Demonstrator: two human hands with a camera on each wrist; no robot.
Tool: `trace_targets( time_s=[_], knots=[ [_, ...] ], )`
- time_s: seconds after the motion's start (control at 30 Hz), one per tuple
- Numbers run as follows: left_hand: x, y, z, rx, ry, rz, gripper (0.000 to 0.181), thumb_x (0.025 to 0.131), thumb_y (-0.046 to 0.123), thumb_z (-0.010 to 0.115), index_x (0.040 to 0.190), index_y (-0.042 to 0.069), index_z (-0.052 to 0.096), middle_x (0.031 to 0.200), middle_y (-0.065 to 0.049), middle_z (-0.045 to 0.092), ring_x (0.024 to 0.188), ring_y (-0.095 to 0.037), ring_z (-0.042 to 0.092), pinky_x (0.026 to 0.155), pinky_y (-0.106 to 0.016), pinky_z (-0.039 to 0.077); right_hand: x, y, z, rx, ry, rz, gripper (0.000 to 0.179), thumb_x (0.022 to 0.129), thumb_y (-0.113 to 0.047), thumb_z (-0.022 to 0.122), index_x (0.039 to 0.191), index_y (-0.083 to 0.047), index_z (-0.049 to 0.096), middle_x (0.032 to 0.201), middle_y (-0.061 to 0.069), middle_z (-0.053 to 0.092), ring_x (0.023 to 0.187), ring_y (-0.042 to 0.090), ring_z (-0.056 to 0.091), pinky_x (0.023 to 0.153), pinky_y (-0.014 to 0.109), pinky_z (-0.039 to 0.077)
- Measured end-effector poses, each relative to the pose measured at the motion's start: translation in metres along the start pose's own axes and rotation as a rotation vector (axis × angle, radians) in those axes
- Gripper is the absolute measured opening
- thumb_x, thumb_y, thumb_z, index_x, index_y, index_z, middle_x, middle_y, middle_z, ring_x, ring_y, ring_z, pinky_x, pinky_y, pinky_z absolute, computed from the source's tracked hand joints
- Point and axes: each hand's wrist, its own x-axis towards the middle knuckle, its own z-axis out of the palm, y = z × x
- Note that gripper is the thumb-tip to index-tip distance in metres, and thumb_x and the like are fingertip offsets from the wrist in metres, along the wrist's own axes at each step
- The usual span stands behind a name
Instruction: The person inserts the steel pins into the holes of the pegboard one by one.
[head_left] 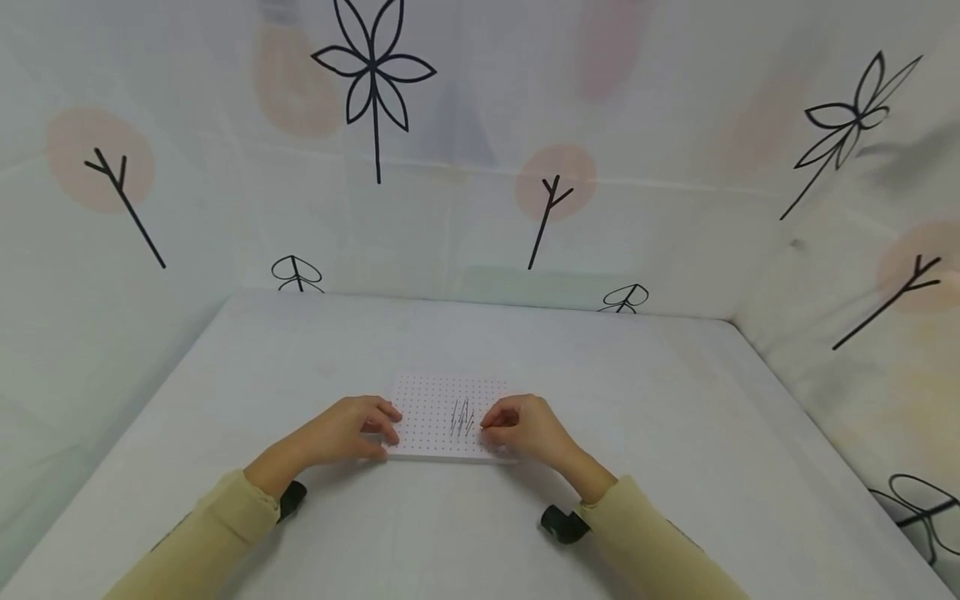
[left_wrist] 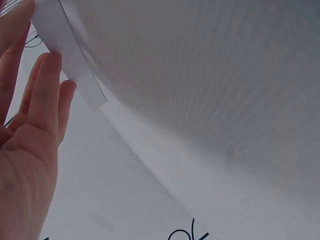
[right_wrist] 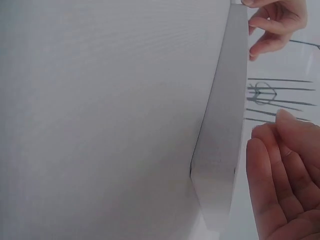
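Note:
A white board (head_left: 427,417) dotted with a grid of small holes lies on the table. Several thin dark pins (head_left: 460,419) stand up from its right half, some leaning. My left hand (head_left: 352,429) is at the board's left edge, fingers loosely bent and spread, fingertips over the rim and thumb by the front corner. Over the right part of the board, beside the pins, is my right hand (head_left: 528,429), with thumb and index fingertips drawn together. I cannot tell whether a pin is between them. In the right wrist view, the thumb (right_wrist: 295,127) overlaps the nearest pin.
A white table (head_left: 600,367) surrounds the board. Behind it hangs a pale cloth backdrop (head_left: 450,225) with printed black plants, continuing along both sides. A dark wrist-worn device (head_left: 564,525) sits below the right sleeve, and another (head_left: 292,500) by the left sleeve.

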Motion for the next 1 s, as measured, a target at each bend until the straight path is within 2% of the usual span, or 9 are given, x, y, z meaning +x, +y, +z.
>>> trace_targets(
  time_s=[0.33, 0.57, 1.0],
  knots=[
    [0.001, -0.001, 0.001, 0.002, -0.004, -0.012, 0.014, 0.074, 0.002, 0.076, 0.082, 0.013, 0.071, 0.113, -0.005, 0.057, 0.104, -0.027, 0.057, 0.088, -0.034, 0.049, -0.008, 0.010, -0.011, 0.001, 0.007, 0.015, 0.008, 0.077, -0.005, 0.074, 0.080, -0.011, 0.070, 0.077, -0.005, 0.064, 0.072, 0.011, 0.059, 0.069, 0.026, 0.050],
    [0.001, -0.003, 0.002, 0.025, -0.002, 0.009, 0.014, 0.074, 0.003, 0.076, 0.082, 0.013, 0.071, 0.112, -0.005, 0.058, 0.105, -0.026, 0.057, 0.088, -0.032, 0.049, -0.014, 0.017, -0.019, -0.005, 0.002, 0.009, 0.008, 0.077, -0.006, 0.074, 0.081, -0.010, 0.070, 0.080, -0.004, 0.065, 0.073, 0.012, 0.059, 0.068, 0.025, 0.051],
    [0.001, -0.001, 0.001, 0.009, -0.002, 0.006, 0.014, 0.074, 0.004, 0.077, 0.082, 0.014, 0.071, 0.112, -0.005, 0.057, 0.103, -0.026, 0.058, 0.088, -0.033, 0.049, -0.026, 0.030, -0.035, -0.030, -0.007, 0.046, 0.006, 0.079, -0.005, 0.072, 0.082, -0.009, 0.070, 0.082, -0.003, 0.065, 0.072, 0.013, 0.058, 0.058, 0.024, 0.051]
  ],
)
